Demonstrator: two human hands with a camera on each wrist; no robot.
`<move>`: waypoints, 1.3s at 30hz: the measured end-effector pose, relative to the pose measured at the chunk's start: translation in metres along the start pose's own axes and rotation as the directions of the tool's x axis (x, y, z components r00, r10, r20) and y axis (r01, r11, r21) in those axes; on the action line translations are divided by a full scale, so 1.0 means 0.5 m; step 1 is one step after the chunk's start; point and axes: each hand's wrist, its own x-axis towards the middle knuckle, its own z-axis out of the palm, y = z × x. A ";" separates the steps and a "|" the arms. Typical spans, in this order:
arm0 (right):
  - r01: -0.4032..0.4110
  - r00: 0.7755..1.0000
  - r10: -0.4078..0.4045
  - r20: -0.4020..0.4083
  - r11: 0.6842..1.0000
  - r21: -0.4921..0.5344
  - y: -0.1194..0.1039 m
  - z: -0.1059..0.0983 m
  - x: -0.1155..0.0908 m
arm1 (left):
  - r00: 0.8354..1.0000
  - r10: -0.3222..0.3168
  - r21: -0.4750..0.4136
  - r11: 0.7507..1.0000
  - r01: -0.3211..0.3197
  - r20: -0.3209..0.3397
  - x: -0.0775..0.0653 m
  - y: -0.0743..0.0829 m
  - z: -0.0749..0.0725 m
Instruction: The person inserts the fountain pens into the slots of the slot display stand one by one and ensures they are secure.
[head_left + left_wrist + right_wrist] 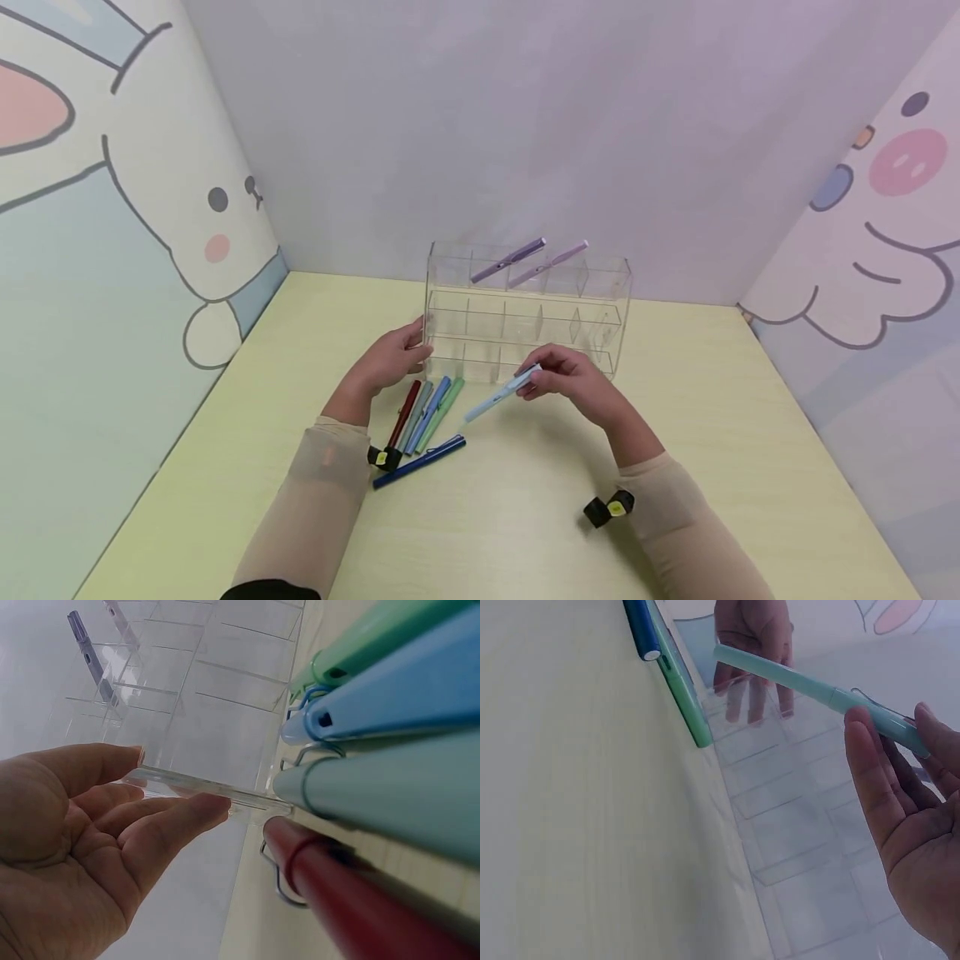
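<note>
My left hand point(391, 357) grips the left side panel of a clear tiered acrylic pen rack point(525, 339); in the left wrist view the thumb and fingers lie on both faces of the panel edge point(214, 787). With fingertips and thumb, my right hand point(573, 383) pinches a pale blue pen point(495, 402) by its clip end. That pen is held in the air before the rack's lower tier, its other end pointing down and left. A dark purple pen point(510, 260) and a lilac pen point(550, 265) lean in the top tier.
A dark red pen point(405, 412), a grey-green pen point(415, 419), a blue pen point(429, 414) and a green pen point(441, 417) lie side by side left of centre. Across their near ends lies a navy pen point(420, 462). Behind the rack stands a pale wall point(480, 133).
</note>
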 end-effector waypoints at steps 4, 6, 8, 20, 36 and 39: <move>0.034 0.998 -0.037 -0.055 0.998 -0.049 -0.020 -0.025 -0.007 | 1.000 0.006 0.011 1.000 -0.006 -0.003 0.000 0.000 -0.001; 0.040 0.996 -0.045 -0.074 0.997 -0.064 -0.030 -0.039 -0.012 | 1.000 0.007 0.017 1.000 -0.007 -0.008 0.000 0.000 -0.001; 0.043 0.994 -0.050 -0.096 0.996 -0.072 -0.040 -0.053 -0.015 | 1.000 0.008 0.024 1.000 -0.008 -0.006 0.001 -0.001 -0.001; 0.117 0.959 -0.123 -0.257 0.992 -0.036 -0.092 -0.127 -0.030 | 1.000 0.021 0.013 1.000 -0.021 0.003 -0.003 0.007 -0.001; 0.277 0.897 -0.250 -0.365 0.961 0.021 -0.146 -0.200 -0.023 | 1.000 0.008 0.001 1.000 -0.008 -0.007 -0.001 0.001 -0.002; 0.291 0.884 -0.255 -0.392 0.956 0.033 -0.157 -0.211 -0.018 | 1.000 -0.002 0.002 1.000 0.002 -0.007 -0.003 0.000 -0.002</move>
